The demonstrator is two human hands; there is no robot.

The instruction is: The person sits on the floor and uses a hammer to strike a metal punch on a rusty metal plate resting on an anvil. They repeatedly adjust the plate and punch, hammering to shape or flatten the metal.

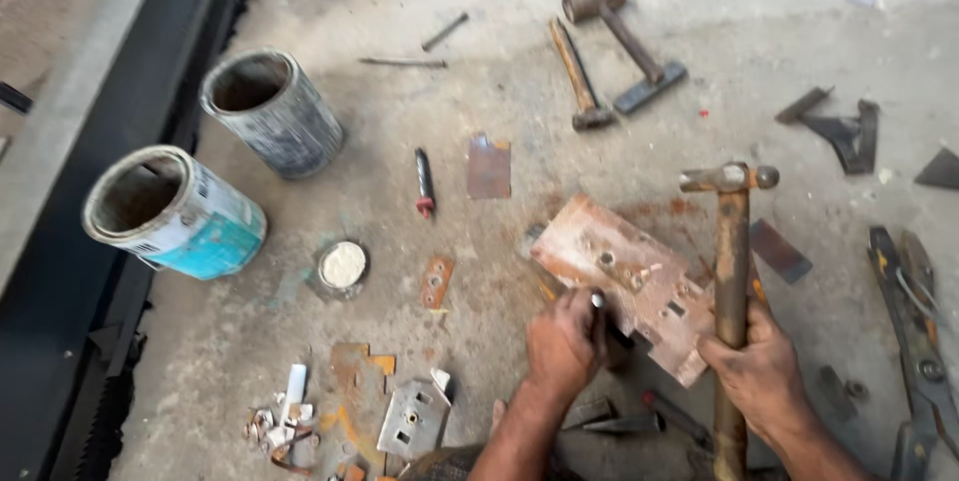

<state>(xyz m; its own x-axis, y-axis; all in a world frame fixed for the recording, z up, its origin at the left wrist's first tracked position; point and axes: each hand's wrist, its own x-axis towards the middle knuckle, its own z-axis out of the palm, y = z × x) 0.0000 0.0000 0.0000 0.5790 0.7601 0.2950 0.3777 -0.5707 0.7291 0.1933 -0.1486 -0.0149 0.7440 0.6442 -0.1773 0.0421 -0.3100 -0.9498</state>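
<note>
My right hand (761, 373) grips the wooden handle of a hammer (730, 271), whose metal head is raised above the far edge of a rusty metal plate (619, 266) lying on the concrete floor. My left hand (564, 346) is closed around a small dark metal punch (599, 303), held upright at the near edge of the plate. The plate has several holes and slots in it.
Two open paint cans (275, 111) (170, 211) stand at the left. Two more hammers (579, 76) (629, 46) lie at the back. Metal snips (914, 331) lie at the right. Small metal plates (415, 419) (489, 166), a round lid (343, 266), rods and scraps are scattered around.
</note>
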